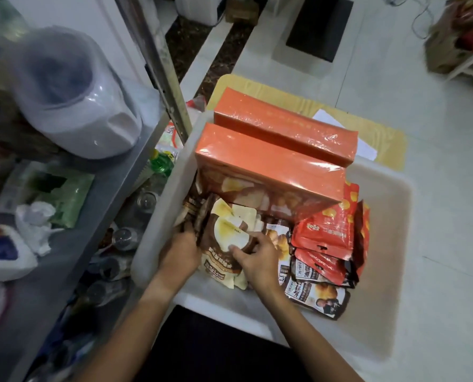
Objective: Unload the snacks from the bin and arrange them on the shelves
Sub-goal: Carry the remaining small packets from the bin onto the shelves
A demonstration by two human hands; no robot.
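Lower centre: left hand (180, 252) and right hand (253, 256), fingers curled around a stack of brown-and-cream foil snack pouches (224, 244), one hand on each side, inside the translucent white plastic bin (381, 271). Pouches' long axis runs toward the top of the frame. Right of centre: loose red foil snack packets (323, 232). Centre: two orange film-wrapped boxes (271, 161). Left: grey metal shelf (97, 216), nearer the left hand; lift likely goes leftward

- One view only, from a head-worn wide-angle camera, so no second view overlaps it.
- It looks steeply down and forward, close over the white bin (378, 216) at frame centre.
- Metal shelves (111, 188) fill the left edge; tiled floor (436, 188) runs right.
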